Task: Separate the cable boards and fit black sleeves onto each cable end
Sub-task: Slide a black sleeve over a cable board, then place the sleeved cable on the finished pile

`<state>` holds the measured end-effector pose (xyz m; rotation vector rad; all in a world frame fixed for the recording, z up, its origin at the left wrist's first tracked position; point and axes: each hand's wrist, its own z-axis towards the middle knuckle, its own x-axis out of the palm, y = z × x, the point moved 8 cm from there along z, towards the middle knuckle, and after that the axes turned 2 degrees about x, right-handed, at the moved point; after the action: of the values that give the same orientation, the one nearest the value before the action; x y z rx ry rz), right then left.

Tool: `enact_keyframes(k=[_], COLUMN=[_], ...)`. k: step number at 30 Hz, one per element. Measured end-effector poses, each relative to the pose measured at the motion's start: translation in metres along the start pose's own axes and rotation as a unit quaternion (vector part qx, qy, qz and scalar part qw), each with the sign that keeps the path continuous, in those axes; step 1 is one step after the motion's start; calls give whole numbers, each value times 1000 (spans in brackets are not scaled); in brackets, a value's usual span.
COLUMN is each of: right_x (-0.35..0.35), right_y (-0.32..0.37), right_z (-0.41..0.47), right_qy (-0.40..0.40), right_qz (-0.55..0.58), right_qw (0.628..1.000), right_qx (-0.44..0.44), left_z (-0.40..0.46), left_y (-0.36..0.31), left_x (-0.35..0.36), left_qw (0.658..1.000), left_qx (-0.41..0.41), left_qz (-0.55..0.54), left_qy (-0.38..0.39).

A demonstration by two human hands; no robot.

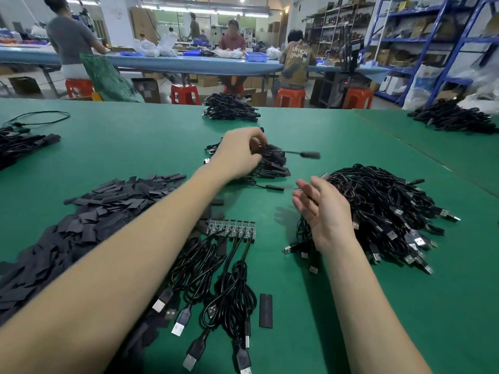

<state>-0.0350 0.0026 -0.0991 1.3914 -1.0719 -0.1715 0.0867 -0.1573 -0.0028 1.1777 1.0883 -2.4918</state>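
Green table [135,147]: cable boards [231,227] seemingly between hands.

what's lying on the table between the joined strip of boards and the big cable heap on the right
In the head view, only the open right hand hovers over bare green mat between board strip and cable heap.

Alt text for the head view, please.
The left hand reaches into a small heap of black-sleeved cables on the green table; the right hand hovers open beside a large pile of black USB cables.
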Motion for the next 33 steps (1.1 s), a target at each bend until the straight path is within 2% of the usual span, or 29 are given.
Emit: enact_keyframes(k=[4, 7, 11, 12, 13, 15, 16, 17, 18, 19, 20, 23, 26, 28, 33], right_x=[11, 20, 25, 28, 33, 44, 48, 51, 54, 55, 55, 48, 41, 40, 40], right_y=[-7, -10, -14, -14, -15, -26, -34, -41, -46, -47, -47, -44, -41, -43, -47], right_z=[-2, -5, -7, -7, -8, -14, -18, -20, -22, -22, -20, -16, -18, -21, -27], right_qy=[47, 81, 99, 103, 113, 149, 165, 175, 178, 175, 172, 186, 213, 233, 238], right_qz=[-101, -177, -314, -390, -480, -637, -686, -713, -725, -727, -712, -568, -398, -298, -214], right_qw=[994, 981, 943, 912, 863, 742, 694, 665, 652, 652, 670, 800, 891, 919, 933], right_qx=[4, -4, -48, -77, -109, -144, -143, -137, -131, -129, -122, -51, 47, 108, 165], left_z=[20, 12, -8, -18, -28, -52, -65, -76, -86, -93, -97, -102, -107, -113, -118], left_y=[38, 69, 61, 56, 51, 45, 43, 42, 41, 41, 41, 43, 47, 49, 50], left_x=[21, 33, 19, 14, 9, 6, 8, 9, 12, 15, 17, 17, 20, 26, 34], left_qw=[974, 959, 974, 982, 990, 999, 1000, 999, 997, 994, 991, 980, 950, 926, 894], left_qx=[-1, -37, -7, -2, -1, -7, -14, -21, -30, -39, -49, -70, -103, -132, -177], left_qz=[215, 256, 227, 187, 135, 25, -16, -44, -65, -85, -103, -143, -229, -286, -360], left_qy=[77, 115, 2, -25, -39, -27, -7, 16, 37, 55, 71, 116, 183, 208, 202])
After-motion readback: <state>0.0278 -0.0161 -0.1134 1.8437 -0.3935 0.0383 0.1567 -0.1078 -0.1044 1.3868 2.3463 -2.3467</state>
